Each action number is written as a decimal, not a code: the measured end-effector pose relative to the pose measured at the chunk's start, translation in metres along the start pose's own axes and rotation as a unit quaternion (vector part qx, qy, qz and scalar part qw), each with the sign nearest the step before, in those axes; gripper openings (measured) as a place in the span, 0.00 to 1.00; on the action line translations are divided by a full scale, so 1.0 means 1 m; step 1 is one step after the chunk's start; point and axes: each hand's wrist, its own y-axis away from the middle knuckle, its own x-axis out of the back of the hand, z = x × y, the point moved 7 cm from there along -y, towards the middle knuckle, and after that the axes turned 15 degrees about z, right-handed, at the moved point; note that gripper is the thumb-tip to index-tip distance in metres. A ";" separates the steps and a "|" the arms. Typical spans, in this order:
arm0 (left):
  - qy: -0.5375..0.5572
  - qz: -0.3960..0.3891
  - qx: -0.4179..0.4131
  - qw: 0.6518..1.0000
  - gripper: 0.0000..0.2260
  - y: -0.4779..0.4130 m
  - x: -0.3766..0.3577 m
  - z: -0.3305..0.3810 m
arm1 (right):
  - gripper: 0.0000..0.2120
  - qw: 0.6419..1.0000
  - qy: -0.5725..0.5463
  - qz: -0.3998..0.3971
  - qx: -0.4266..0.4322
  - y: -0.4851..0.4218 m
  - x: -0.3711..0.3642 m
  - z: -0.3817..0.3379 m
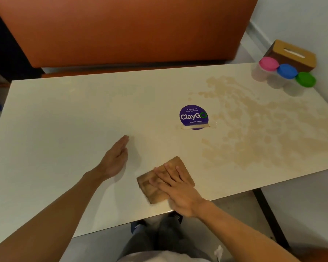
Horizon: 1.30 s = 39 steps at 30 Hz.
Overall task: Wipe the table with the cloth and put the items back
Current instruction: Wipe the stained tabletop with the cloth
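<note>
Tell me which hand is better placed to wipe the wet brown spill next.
The right hand. It already presses flat on the cloth, and the spill lies on its side of the table. The left hand is empty, on the side away from the spill.

Warm dim light, soft blur, wide-angle bowing

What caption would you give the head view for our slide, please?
Right hand presses a brown cloth on the stained table; left hand rests flat.
</note>
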 end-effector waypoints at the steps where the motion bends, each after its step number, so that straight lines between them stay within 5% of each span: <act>1: -0.012 -0.004 -0.009 1.000 0.22 0.000 -0.002 0.002 | 0.39 1.000 -0.008 -0.009 0.012 0.012 0.001 -0.001; 10: -0.101 -0.056 -0.076 0.990 0.20 0.008 -0.013 0.007 | 0.36 0.993 -0.070 -0.089 -0.017 0.089 0.012 0.010; 15: -0.003 -0.069 -0.066 0.995 0.11 0.028 -0.026 0.036 | 0.28 0.981 -0.160 -0.051 -0.101 0.098 0.033 0.018; 20: 0.135 -0.094 0.016 0.986 0.10 0.052 -0.028 0.065 | 0.17 0.893 -0.346 0.133 -0.254 0.071 0.081 0.014; 24: 0.138 -0.141 0.023 0.980 0.15 0.074 -0.039 0.093 | 0.13 0.788 -0.459 0.251 -0.324 0.042 0.106 0.009; 27: 0.143 -0.188 -0.002 0.972 0.31 0.086 -0.052 0.124 | 0.17 0.731 -0.526 0.261 -0.348 0.015 0.115 0.002; 31: 0.225 -0.248 -0.057 0.940 0.42 0.090 -0.066 0.160 | 0.20 0.719 -0.566 0.200 -0.350 -0.019 0.123 -0.011; 33: 0.226 -0.210 -0.057 0.949 0.44 0.075 -0.067 0.164 | 0.19 0.716 -0.588 0.165 -0.338 -0.033 0.129 -0.008; 36: 0.202 -0.118 0.004 0.972 0.30 0.042 -0.066 0.155 | 0.19 0.696 -0.618 0.123 -0.345 -0.048 0.137 0.015; 39: 0.210 -0.073 0.074 0.972 0.13 0.011 -0.069 0.147 | 0.15 0.726 -0.596 0.083 -0.333 -0.058 0.143 0.048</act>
